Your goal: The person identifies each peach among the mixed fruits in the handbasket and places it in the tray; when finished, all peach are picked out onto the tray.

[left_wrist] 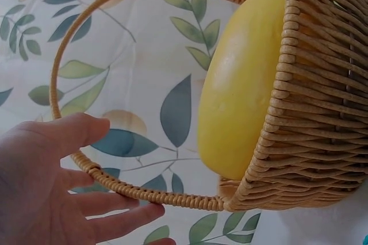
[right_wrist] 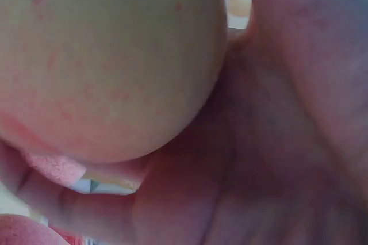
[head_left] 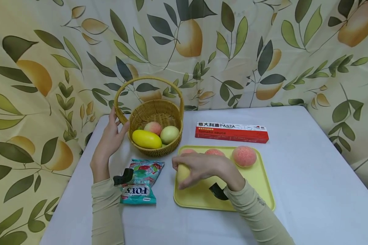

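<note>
My right hand [head_left: 203,168] grips a pale yellow fruit with pink flecks [right_wrist: 109,55] over the left part of the yellow tray [head_left: 224,206]. In the right wrist view the fruit lies against the palm, with fingers curved about it. A round pink fruit [head_left: 244,156] sits at the tray's back right, and two more are partly hidden behind the hand. My left hand [head_left: 109,141] is at the handle [left_wrist: 138,192] of the wicker basket [head_left: 155,103], its fingers extended. Inside are a yellow oval fruit [head_left: 146,139], a pinkish fruit [head_left: 153,128] and a pale green one [head_left: 169,134].
A red pasta box [head_left: 231,133] lies behind the tray. Teal snack packets [head_left: 138,185] lie between the left forearm and the tray. The table [head_left: 309,163] has a white cover, and a leaf-patterned cloth [head_left: 202,68] hangs behind it.
</note>
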A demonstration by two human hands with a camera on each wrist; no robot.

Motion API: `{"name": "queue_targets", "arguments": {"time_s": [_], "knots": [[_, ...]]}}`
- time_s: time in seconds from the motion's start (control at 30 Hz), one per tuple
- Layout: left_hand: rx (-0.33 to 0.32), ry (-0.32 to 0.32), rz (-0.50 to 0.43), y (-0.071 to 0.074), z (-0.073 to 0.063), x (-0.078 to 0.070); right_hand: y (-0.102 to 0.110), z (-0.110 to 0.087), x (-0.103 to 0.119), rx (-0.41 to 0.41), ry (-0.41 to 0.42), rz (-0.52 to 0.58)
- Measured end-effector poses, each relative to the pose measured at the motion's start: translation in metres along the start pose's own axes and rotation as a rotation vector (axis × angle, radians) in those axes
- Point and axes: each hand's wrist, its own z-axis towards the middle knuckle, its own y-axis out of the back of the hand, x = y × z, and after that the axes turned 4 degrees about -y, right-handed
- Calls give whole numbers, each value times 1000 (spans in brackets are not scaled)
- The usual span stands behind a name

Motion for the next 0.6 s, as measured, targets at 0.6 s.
{"name": "queue_targets", "arguments": {"time_s": [0.6], "knots": [[0,22,14,0,0,-1,-21,-9,28,44,-341,-164]]}}
